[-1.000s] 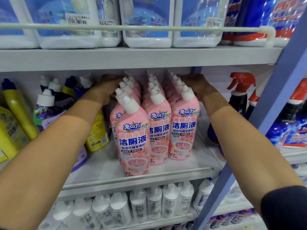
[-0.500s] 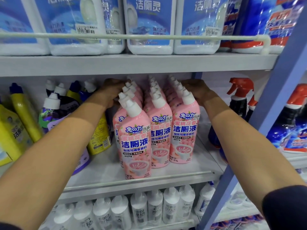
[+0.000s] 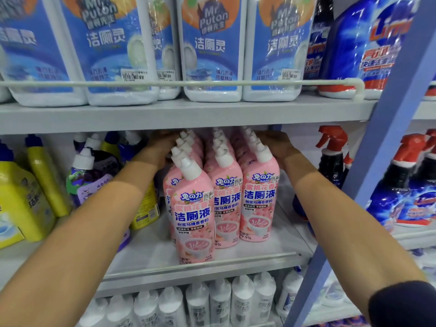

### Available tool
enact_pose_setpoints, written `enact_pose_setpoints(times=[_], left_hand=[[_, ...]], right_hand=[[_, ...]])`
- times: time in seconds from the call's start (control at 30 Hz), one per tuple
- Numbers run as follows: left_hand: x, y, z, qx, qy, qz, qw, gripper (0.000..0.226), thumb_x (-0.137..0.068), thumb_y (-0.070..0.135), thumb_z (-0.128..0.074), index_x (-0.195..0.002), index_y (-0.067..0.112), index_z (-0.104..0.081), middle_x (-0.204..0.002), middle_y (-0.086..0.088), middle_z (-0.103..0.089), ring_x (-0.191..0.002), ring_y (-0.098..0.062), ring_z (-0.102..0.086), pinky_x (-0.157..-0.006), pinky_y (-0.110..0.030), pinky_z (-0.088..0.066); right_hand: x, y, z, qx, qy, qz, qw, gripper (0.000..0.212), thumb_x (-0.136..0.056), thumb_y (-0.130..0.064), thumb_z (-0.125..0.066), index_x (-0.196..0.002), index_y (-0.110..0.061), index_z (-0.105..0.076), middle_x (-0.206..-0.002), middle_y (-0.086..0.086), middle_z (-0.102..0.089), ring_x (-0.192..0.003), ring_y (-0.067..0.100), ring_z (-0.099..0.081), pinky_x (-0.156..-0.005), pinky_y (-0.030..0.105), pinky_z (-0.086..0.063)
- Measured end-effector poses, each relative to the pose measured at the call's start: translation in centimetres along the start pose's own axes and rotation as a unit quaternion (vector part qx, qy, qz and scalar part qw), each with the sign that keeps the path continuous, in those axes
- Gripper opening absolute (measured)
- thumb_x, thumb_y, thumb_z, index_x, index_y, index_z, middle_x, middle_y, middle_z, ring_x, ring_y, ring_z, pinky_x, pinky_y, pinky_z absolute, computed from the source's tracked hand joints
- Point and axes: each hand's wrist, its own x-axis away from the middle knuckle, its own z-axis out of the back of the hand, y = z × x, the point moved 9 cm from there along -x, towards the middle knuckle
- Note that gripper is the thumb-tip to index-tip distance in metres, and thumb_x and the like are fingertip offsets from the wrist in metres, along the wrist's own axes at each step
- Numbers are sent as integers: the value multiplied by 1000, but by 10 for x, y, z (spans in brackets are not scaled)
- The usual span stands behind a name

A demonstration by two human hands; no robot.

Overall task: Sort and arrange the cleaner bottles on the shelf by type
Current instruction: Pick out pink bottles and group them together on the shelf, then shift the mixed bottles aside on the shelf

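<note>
Both hands reach deep into the middle shelf and press on the block of pink bottles (image 3: pixel 224 197) from its two sides. The left hand (image 3: pixel 162 147) lies flat against the left row near the back, and the right hand (image 3: pixel 274 143) lies against the right row in the same depth. The fingers go behind the white caps, so I cannot tell if each grip is closed around one bottle or only lies open against the row. I judge that the hands squeeze the three rows together, because a loose group stands straighter when it is pushed from both sides at once.

The pink bottles stand upright in three rows that run from the front rail to the back of the middle shelf (image 3: pixel 151 253). The rows touch each other. The front bottle of the left row stands nearer to the rail than the fronts of the other two, so the front line is not yet even.

Left of the block stand other types: purple bottles (image 3: pixel 94 175) with white caps and yellow bottles (image 3: pixel 28 204), some of them tilted. A yellow bottle stands just beside the left arm. To the right, beyond the blue post (image 3: pixel 387 142), stand spray bottles (image 3: pixel 332 159) with red triggers. On the shelf above, large blue-labelled jugs (image 3: pixel 212 48) stand behind a white rail.

The pink type is already grouped; the mixed left side probably needs sorting later.
</note>
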Motion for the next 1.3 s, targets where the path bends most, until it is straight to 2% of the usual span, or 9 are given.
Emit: enact_pose_setpoints(times=[0.17,0.37,0.47,0.57,0.73,0.83,1.07,1.2,1.3], left_hand=[[11,-3,4,70,-2,-19,997,10,-87,22,-69,-77,20,-69,-61,14,-71,-71,-11,-63,-76,-30,-50],[34,-19,21,76,20,-18,997,12,-89,25,-67,-87,24,-78,-104,-8,-78,-88,-21,-70,-90,-37,-55],[62,-29,30,83,47,-5,995,17,-102,30,-58,-98,24,-73,-93,6,-78,-83,-9,-74,-75,-23,-59],[86,-42,39,82,65,8,994,29,-102,44,-56,-107,21,-73,-103,5,-78,-95,-11,-74,-85,-28,-58],[140,-59,63,48,76,17,996,36,-101,53,-54,-121,26,-67,-122,8,-70,-116,-9,-65,-98,-31,-52],[167,-61,81,49,71,13,996,22,-102,49,-55,-109,31,-65,-122,9,-68,-123,-11,-61,-105,-36,-47],[219,-62,144,45,67,-25,996,27,-100,41,-62,-121,25,-69,-117,8,-74,-109,-6,-69,-100,-31,-54],[248,-66,191,45,75,-20,996,33,-100,34,-63,-130,19,-62,-120,9,-72,-105,2,-68,-95,-22,-54],[266,-72,220,61,82,-12,995,11,-102,26,-61,-112,31,-61,-103,21,-67,-85,18,-65,-78,-5,-52]], right_hand=[[12,1,1,-22,7,-18,1000,30,-105,-29,-58,-101,-2,-70,-96,13,-69,-69,15,-62,-47,13,-48],[38,16,20,-57,41,-50,996,56,-98,-60,-54,-117,-9,-69,-110,6,-73,-93,23,-66,-73,28,-54],[63,25,26,-55,47,-57,996,75,-88,-77,-49,-124,-16,-70,-117,2,-74,-106,21,-70,-86,35,-56],[86,33,29,-75,48,-58,994,63,-102,-66,-38,-132,-17,-65,-122,-2,-72,-109,15,-68,-82,31,-53],[133,36,38,-67,71,-24,995,56,-105,-59,-37,-134,-20,-63,-127,-6,-69,-118,10,-64,-108,35,-49],[166,34,37,-54,72,-7,996,53,-105,-59,-38,-136,-22,-61,-133,-6,-65,-122,9,-61,-110,35,-47],[251,22,3,-59,68,21,996,64,-106,-60,-36,-150,-17,-50,-130,-11,-64,-125,12,-59,-115,40,-44],[297,11,-49,-65,39,29,997,78,-72,-84,-51,-125,-29,-63,-130,-10,-66,-121,7,-63,-105,35,-51],[320,10,-100,-83,3,35,996,52,-103,-61,-41,-135,-24,-58,-134,-4,-67,-123,12,-65,-103,35,-52]])
